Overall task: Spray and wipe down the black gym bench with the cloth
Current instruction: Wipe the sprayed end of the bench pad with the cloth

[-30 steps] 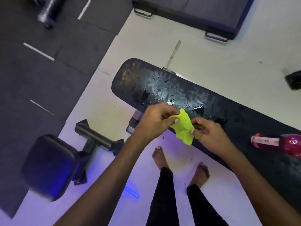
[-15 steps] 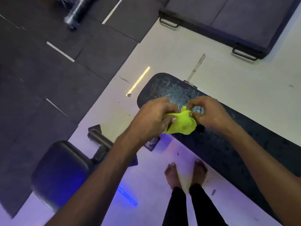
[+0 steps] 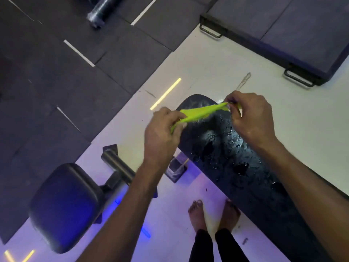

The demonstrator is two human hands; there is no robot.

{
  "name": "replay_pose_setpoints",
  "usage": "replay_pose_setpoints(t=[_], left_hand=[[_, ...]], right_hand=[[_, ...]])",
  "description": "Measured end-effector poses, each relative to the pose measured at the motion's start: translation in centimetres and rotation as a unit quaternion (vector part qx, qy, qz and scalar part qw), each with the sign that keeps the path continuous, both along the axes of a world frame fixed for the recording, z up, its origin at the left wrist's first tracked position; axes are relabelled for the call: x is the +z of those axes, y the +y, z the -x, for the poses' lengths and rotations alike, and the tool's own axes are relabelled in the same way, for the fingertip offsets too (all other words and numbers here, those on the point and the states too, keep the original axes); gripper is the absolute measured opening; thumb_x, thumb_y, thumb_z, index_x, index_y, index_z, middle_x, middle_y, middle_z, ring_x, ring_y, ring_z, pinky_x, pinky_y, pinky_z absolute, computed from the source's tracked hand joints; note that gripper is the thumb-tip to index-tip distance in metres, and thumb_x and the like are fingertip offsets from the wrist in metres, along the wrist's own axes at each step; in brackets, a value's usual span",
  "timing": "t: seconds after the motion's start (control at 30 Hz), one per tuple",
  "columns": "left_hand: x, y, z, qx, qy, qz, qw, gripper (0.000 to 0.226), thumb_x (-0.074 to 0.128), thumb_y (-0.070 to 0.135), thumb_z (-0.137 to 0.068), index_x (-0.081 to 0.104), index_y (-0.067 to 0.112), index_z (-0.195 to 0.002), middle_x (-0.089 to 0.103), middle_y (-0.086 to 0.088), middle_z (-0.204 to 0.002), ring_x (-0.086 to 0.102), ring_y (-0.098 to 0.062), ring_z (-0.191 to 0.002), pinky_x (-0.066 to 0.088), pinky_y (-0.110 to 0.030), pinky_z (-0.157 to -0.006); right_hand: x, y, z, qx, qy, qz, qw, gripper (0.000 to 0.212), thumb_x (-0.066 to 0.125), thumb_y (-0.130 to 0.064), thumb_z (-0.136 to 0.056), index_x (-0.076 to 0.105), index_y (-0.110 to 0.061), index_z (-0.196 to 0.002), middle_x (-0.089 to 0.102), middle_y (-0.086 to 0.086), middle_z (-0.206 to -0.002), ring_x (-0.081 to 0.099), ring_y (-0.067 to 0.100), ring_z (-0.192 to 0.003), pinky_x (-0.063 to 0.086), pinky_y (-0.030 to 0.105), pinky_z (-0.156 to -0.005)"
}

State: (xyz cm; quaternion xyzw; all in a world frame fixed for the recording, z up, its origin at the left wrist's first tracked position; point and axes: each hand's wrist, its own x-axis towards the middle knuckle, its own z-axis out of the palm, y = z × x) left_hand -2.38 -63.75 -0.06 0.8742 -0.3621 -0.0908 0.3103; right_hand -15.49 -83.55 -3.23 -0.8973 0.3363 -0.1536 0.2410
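Observation:
The black gym bench [image 3: 232,163] runs from the centre toward the lower right, its pad wet with spray droplets. A yellow-green cloth [image 3: 200,113] is stretched taut above the bench's far end. My left hand [image 3: 162,133] pinches the cloth's left end and my right hand [image 3: 251,116] pinches its right end. Both hands hover just above the pad. No spray bottle is in view.
A padded black seat [image 3: 64,207] on a metal post [image 3: 117,165] stands at the lower left. My bare feet [image 3: 213,214] are on the white floor beside the bench. A dark platform with metal handles [image 3: 283,35] lies at the top right, and a barbell end [image 3: 98,14] at the top.
The bunched cloth has been pulled out flat between my hands, which have spread apart and moved toward the bench's far end. The pink spray bottle on the bench left the view as the camera shifted.

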Motion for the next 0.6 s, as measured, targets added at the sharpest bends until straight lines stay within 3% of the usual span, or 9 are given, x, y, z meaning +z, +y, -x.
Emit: replay_pose_setpoints(t=[0.1,0.2,0.3,0.37,0.43,0.5,0.6], left_hand=[[-4.6,0.2,3.6,-0.062,0.096,-0.094,0.989,0.025,0.067,0.01,-0.096,0.075,0.01,-0.119,0.068,-0.01,-0.11,0.067,-0.031,-0.101,0.05,-0.037,-0.086],[-9.6,-0.6,5.4,-0.117,0.126,-0.192,0.966,0.031,0.055,0.013,-0.105,0.067,0.012,-0.133,0.064,-0.01,-0.127,0.061,-0.032,-0.118,0.05,-0.044,-0.093],[-13.3,-4.0,4.9,-0.164,0.039,-0.176,0.97,0.042,0.051,0.011,-0.103,0.059,0.009,-0.144,0.056,-0.018,-0.146,0.05,-0.038,-0.136,0.045,-0.048,-0.108],[-15.7,-6.6,4.2,-0.223,-0.037,-0.21,0.951,0.054,0.044,0.023,-0.107,0.036,0.015,-0.16,0.03,-0.018,-0.168,0.026,-0.033,-0.157,0.027,-0.045,-0.123],[-17.6,-8.7,3.0,-0.282,-0.095,-0.248,0.922,0.062,0.033,0.038,-0.11,0.012,0.023,-0.167,0.004,-0.012,-0.175,0.004,-0.027,-0.163,0.011,-0.045,-0.128],[-19.1,-9.3,1.2,-0.305,-0.14,-0.245,0.909,0.064,0.026,0.048,-0.11,0.007,0.028,-0.167,0.0,-0.007,-0.176,0.001,-0.023,-0.163,0.009,-0.046,-0.13],[-20.0,-8.5,-0.7,-0.261,-0.16,-0.212,0.928,0.063,0.025,0.05,-0.108,0.015,0.028,-0.167,0.009,-0.005,-0.176,0.008,-0.022,-0.163,0.014,-0.046,-0.13]], right_hand=[[-4.1,0.6,2.0,0.004,0.08,-0.047,0.996,0.024,0.069,-0.013,-0.092,0.074,-0.01,-0.115,0.076,0.016,-0.105,0.069,0.04,-0.099,0.051,0.044,-0.087],[-9.2,1.9,4.6,0.035,0.226,-0.069,0.971,0.051,0.068,-0.021,-0.095,0.057,-0.002,-0.14,0.06,0.023,-0.142,0.054,0.042,-0.135,0.046,0.053,-0.108],[-13.5,3.4,6.8,0.038,0.261,-0.008,0.964,0.074,0.049,-0.042,-0.101,0.031,0.0,-0.16,0.03,0.024,-0.169,0.028,0.039,-0.158,0.029,0.053,-0.126],[-15.6,4.4,7.6,0.029,0.225,0.019,0.974,0.083,0.038,-0.05,-0.101,0.018,0.001,-0.165,0.018,0.024,-0.173,0.017,0.038,-0.162,0.018,0.053,-0.131],[-17.1,4.8,8.0,0.029,0.203,0.048,0.978,0.085,0.033,-0.054,-0.103,0.01,-0.001,-0.166,0.009,0.022,-0.175,0.007,0.037,-0.164,0.011,0.054,-0.133],[-18.1,4.8,8.1,0.027,0.197,0.079,0.977,0.085,0.029,-0.055,-0.104,0.007,-0.002,-0.167,0.004,0.021,-0.176,0.003,0.036,-0.165,0.009,0.054,-0.133],[-18.6,4.9,8.2,0.018,0.211,0.101,0.972,0.086,0.028,-0.057,-0.104,0.006,-0.003,-0.167,0.003,0.02,-0.176,0.002,0.035,-0.165,0.009,0.055,-0.133]])
